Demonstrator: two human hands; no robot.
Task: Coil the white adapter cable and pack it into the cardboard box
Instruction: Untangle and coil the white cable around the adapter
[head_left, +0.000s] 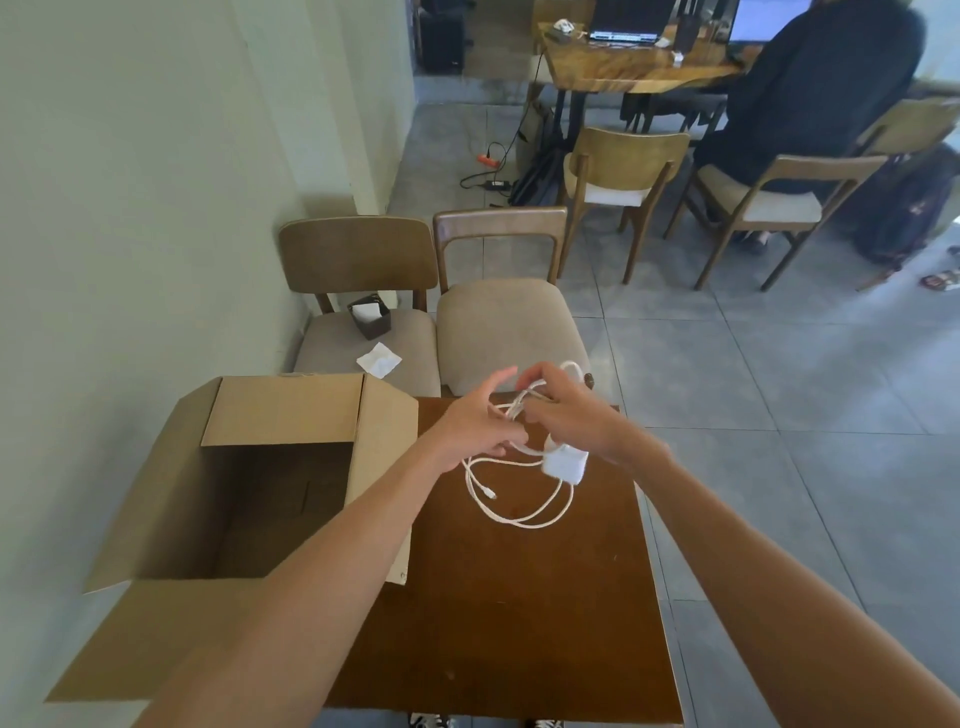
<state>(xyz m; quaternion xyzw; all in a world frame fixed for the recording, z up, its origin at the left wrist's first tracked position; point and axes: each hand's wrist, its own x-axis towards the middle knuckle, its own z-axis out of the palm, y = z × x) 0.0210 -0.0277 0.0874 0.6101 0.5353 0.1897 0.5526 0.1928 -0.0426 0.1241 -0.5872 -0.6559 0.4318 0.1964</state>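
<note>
Both your left hand (475, 423) and right hand (569, 415) grip the thin white cable (519, 517), its loops drooping over the glossy table (519, 613). The cardboard box (283, 410) stands open.

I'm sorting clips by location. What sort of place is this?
Probably a café or shared workspace: several matching wooden chairs with cushioned seats, a tissue holder on one seat, and a person sitting at a wooden table with open laptops in the background.
</note>
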